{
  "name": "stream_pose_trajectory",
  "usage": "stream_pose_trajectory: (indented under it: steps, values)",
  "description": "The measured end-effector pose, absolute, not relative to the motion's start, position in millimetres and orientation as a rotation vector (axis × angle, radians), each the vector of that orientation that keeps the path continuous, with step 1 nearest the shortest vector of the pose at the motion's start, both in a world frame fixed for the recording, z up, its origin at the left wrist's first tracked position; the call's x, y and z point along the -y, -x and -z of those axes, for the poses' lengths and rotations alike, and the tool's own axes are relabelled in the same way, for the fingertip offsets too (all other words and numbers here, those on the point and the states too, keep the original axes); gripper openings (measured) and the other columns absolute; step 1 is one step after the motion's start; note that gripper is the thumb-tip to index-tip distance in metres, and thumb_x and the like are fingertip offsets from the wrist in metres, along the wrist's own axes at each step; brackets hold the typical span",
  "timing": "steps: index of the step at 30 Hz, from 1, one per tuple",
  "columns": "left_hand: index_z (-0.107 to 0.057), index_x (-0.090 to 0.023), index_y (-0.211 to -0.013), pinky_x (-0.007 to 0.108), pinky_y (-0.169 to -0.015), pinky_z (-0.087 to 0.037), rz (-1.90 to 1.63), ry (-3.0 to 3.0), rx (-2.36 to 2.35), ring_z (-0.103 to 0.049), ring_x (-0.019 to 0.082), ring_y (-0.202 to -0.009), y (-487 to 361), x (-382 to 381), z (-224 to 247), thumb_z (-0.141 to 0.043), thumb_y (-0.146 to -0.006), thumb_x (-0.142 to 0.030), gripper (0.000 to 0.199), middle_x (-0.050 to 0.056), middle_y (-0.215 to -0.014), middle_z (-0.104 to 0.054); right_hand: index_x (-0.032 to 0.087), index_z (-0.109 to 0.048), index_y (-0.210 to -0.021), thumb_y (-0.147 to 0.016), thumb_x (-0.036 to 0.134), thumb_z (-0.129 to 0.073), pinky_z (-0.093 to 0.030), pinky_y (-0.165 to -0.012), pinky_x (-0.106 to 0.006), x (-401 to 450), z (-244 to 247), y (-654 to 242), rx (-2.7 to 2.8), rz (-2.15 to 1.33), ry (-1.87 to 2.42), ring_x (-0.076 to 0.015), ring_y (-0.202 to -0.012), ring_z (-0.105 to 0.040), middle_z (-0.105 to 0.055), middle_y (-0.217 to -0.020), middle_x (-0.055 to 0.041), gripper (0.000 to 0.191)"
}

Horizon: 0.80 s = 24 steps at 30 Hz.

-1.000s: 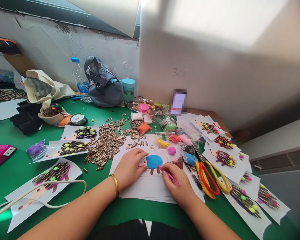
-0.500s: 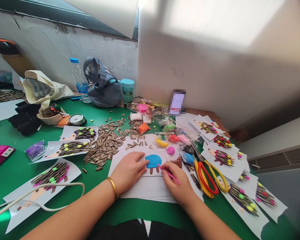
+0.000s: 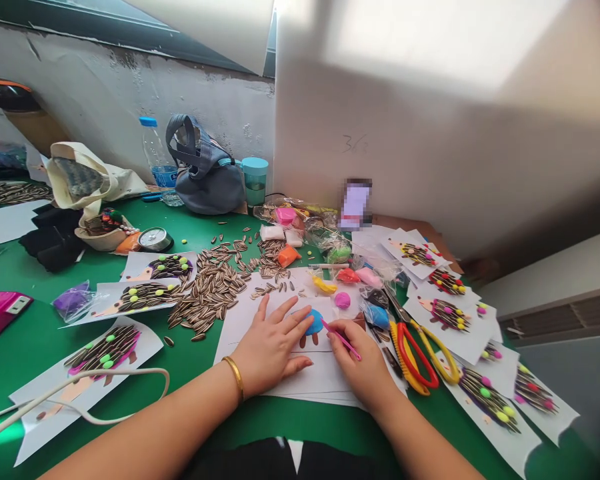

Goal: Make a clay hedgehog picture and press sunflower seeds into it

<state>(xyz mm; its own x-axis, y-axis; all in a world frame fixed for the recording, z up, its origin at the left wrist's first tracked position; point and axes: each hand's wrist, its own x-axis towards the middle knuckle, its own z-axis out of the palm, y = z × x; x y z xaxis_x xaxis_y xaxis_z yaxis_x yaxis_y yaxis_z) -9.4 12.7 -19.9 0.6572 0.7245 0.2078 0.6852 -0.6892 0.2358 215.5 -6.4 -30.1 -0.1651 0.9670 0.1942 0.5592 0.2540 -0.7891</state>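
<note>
A flattened blue clay piece (image 3: 316,323) with two small brown clay feet (image 3: 309,341) lies on a white paper card (image 3: 307,349). My left hand (image 3: 275,343) is spread flat over the card, its fingers covering the left part of the blue clay. A thin pink modelling tool (image 3: 347,345) is pinched in my right hand (image 3: 357,363), its tip at the right edge of the blue clay. Just above lies a round magenta clay ball (image 3: 342,301). Brown clay (image 3: 360,321) sits partly hidden behind my right hand.
Sunflower seeds (image 3: 207,287) are heaped left of the paper. Scissors with red handles (image 3: 420,357) lie at right, beside finished hedgehog cards (image 3: 443,313). More cards (image 3: 103,353) and a white cable (image 3: 167,383) are at left. A grey bag (image 3: 207,180) and a bottle (image 3: 155,157) stand behind.
My left hand has opened out and slid right, spreading over the card and covering part of the blue clay. My right hand has shifted slightly right with the pink tool.
</note>
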Motion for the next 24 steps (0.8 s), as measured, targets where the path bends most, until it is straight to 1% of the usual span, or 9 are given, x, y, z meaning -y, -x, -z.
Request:
stream_pose_trajectory:
  steps: [3, 6, 12, 15, 18, 21, 24]
  values:
    - [-0.048, -0.025, -0.143, 0.062, -0.118, 0.009, -0.386, -2.751, -1.125, -0.033, 0.030, -0.144, 6.7, -13.1, 21.6, -0.045, -0.094, -0.064, 0.063, 0.005, -0.147, -0.052, 0.023, -0.063, -0.102, -0.096, 0.031, -0.050, -0.050, -0.081, -0.033, 5.8, 29.8, -216.2, 1.829, -0.716, 1.427, -0.0216, -0.091, -0.064, -0.069, -0.098, -0.0053, 0.016]
    - [-0.052, -0.025, -0.140, 0.059, -0.117, 0.016, -0.397, -2.750, -1.144, -0.032, 0.029, -0.144, 5.8, -13.8, 23.9, -0.044, -0.094, -0.065, 0.061, 0.004, -0.145, -0.054, 0.022, -0.064, -0.103, -0.095, 0.031, -0.051, -0.050, -0.082, -0.033, 5.6, 29.1, -216.8, 1.834, -0.696, 1.434, -0.0219, -0.093, -0.064, -0.069, -0.099, -0.0058, 0.017]
    - [-0.044, -0.023, -0.146, 0.060, -0.118, 0.012, -0.444, -2.786, -1.102, -0.029, 0.029, -0.146, 6.7, -12.0, 24.8, -0.046, -0.092, -0.066, 0.068, 0.007, -0.147, -0.052, 0.022, -0.064, -0.103, -0.096, 0.032, -0.051, -0.052, -0.082, -0.034, 5.5, 27.8, -218.5, 1.828, -0.678, 1.425, -0.0220, -0.093, -0.065, -0.069, -0.099, -0.0066, 0.019]
    - [-0.048, -0.023, -0.143, 0.062, -0.117, 0.014, -0.463, -2.802, -1.092, -0.026, 0.030, -0.147, 5.5, -10.6, 24.2, -0.046, -0.093, -0.065, 0.065, 0.007, -0.148, -0.051, 0.021, -0.065, -0.102, -0.095, 0.032, -0.051, -0.052, -0.080, -0.034, 5.5, 27.4, -219.2, 1.836, -0.655, 1.421, -0.0224, -0.091, -0.065, -0.070, -0.098, -0.0072, 0.018]
    - [-0.049, -0.023, -0.142, 0.063, -0.117, 0.012, -0.463, -2.801, -1.090, -0.030, 0.030, -0.146, 4.1, -10.2, 24.3, -0.045, -0.093, -0.064, 0.064, 0.008, -0.145, -0.054, 0.021, -0.065, -0.099, -0.094, 0.030, -0.052, -0.052, -0.076, -0.033, 5.2, 26.8, -219.3, 1.847, -0.638, 1.422, -0.0223, -0.087, -0.065, -0.070, -0.094, -0.0071, 0.016]
    - [-0.043, -0.022, -0.146, 0.061, -0.118, 0.011, -0.454, -2.780, -1.073, -0.031, 0.028, -0.146, 4.1, -10.2, 25.3, -0.043, -0.093, -0.065, 0.069, 0.009, -0.147, -0.052, 0.021, -0.064, -0.097, -0.093, 0.029, -0.052, -0.052, -0.073, -0.032, 4.9, 25.7, -219.2, 1.843, -0.630, 1.437, -0.0217, -0.084, -0.065, -0.069, -0.091, -0.0063, 0.015]
    - [-0.036, -0.019, -0.150, 0.058, -0.118, 0.013, -0.465, -2.769, -1.057, -0.027, 0.028, -0.147, 5.1, -10.4, 26.0, -0.042, -0.093, -0.067, 0.074, 0.010, -0.152, -0.044, 0.021, -0.063, -0.096, -0.093, 0.028, -0.051, -0.051, -0.074, -0.031, 5.3, 24.0, -219.0, 1.843, -0.630, 1.448, -0.0211, -0.085, -0.064, -0.068, -0.091, -0.0055, 0.014]
